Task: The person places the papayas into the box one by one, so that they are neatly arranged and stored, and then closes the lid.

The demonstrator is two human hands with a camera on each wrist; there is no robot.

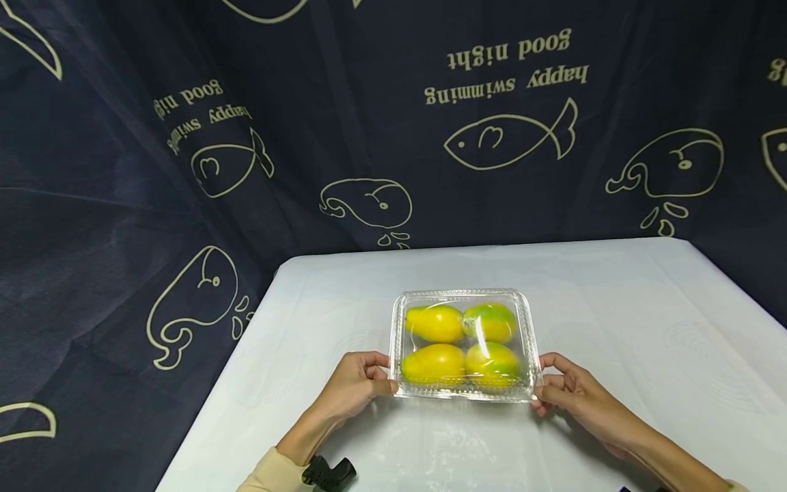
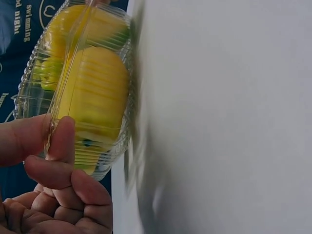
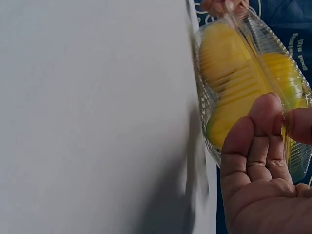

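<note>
A clear plastic clamshell box (image 1: 458, 394), its lid closed, holds several yellow and green fruits (image 1: 435, 364) that look like mangoes. My left hand (image 1: 355, 384) pinches the rim at its near left corner, thumb on one face and fingers on the other. At the near right corner my right hand (image 1: 574, 395) grips the same rim between thumb and fingers. In the left wrist view the ridged base of the box lies close over the white cloth, and fruit (image 2: 95, 87) shows through the wall. The right wrist view has the fruit (image 3: 234, 105) behind the right fingertips.
A white cloth covers the table (image 1: 645, 328). Beyond its far edge and along the left hangs a dark blue curtain (image 1: 369, 123) printed with fish, whales and lettering. A black strap mount (image 1: 330, 473) sits at the left wrist, by a beige sleeve (image 1: 273, 473).
</note>
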